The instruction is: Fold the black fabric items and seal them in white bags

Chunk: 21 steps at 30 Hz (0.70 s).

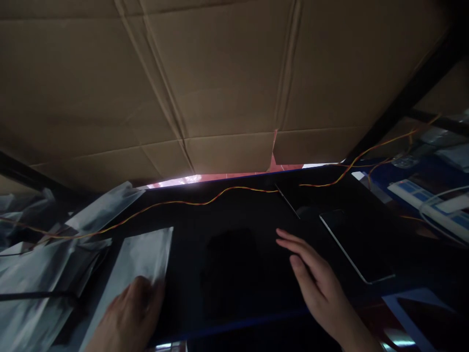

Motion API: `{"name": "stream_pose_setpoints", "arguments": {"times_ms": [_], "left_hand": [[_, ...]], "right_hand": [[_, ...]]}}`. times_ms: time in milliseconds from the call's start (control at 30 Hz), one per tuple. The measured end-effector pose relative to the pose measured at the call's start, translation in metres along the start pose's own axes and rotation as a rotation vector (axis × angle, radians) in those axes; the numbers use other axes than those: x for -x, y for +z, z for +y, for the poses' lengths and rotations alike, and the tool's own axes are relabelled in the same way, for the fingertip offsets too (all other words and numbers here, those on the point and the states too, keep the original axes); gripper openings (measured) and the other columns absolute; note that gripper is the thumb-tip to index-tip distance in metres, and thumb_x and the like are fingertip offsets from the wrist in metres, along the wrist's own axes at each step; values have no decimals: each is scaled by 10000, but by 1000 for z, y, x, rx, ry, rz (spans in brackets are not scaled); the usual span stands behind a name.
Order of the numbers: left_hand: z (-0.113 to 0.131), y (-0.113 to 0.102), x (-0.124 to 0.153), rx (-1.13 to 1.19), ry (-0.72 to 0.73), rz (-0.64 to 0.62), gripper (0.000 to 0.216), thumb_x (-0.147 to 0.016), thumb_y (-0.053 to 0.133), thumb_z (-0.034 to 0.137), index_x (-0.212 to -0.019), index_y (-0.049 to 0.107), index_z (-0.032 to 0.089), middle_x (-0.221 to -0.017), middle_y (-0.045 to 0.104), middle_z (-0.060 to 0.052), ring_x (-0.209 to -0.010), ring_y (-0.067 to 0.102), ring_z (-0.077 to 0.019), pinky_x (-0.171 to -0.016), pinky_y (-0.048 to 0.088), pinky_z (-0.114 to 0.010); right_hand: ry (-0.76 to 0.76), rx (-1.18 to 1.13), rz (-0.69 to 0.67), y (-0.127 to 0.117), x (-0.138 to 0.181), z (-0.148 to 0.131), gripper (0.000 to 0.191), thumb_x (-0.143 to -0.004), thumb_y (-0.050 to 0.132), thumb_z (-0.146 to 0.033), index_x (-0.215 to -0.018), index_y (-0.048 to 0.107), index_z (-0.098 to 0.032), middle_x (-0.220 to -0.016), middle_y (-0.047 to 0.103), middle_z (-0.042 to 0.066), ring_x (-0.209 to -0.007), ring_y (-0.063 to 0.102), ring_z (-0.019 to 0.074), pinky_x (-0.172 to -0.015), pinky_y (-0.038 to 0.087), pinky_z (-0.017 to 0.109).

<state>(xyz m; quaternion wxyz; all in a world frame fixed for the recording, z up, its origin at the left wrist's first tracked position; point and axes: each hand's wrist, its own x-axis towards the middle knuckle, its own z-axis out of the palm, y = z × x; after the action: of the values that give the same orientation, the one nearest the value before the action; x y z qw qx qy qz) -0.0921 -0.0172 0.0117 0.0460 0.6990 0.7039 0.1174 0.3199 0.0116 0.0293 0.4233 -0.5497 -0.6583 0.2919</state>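
Note:
My left hand (128, 310) is closed, its fingers curled on the right edge of a long translucent plastic bag (146, 249) at the lower left. Fingers extended and nothing in them, my right hand (315, 281) hovers at or just above the black surface (234, 264); whether it touches cannot be made out. Just right of it lies a flat dark phone (353, 244) with a pale edge, screen side up. Beyond the fingertips, a second thin dark slab with a light edge (289, 203) lies partly lost in shadow.
A red-yellow twisted wire (190, 202) crosses the back of the surface. More plastic bags (36, 274) pile up at the left. Blue-white boxes (428, 205) stand at the right. Cardboard (227, 88) forms the back, with dark frame bars (403, 102) at the sides.

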Motion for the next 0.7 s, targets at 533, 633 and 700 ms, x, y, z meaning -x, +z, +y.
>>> {"name": "stream_pose_setpoints", "arguments": {"times_ms": [533, 633, 700], "left_hand": [[47, -4, 5, 86, 99, -150, 204, -958, 533, 357, -781, 610, 291, -725, 739, -21, -658, 737, -238, -596, 527, -291], [54, -9, 9, 114, 142, -159, 257, -967, 484, 281, -749, 620, 285, -720, 732, -18, -638, 721, -213, -593, 525, -284], [62, -13, 12, 138, 216, -133, 298, -972, 481, 264, -702, 607, 279, -688, 706, -8, -625, 698, -200, -592, 523, -286]], "right_hand": [[-334, 164, -388, 72, -2, -63, 387, -1091, 630, -253, -1475, 678, -269, -1615, 636, 25, -1493, 575, 275, -1214, 552, 465], [-463, 260, -389, 91, -11, -69, 347, -1102, 614, -201, -1439, 669, -264, -1538, 695, 12, -1355, 649, 264, -1128, 586, 464], [-579, 323, -400, 104, -16, -72, 279, -1100, 599, -156, -1345, 695, -251, -1442, 751, 14, -1195, 698, 256, -1012, 616, 454]]}}
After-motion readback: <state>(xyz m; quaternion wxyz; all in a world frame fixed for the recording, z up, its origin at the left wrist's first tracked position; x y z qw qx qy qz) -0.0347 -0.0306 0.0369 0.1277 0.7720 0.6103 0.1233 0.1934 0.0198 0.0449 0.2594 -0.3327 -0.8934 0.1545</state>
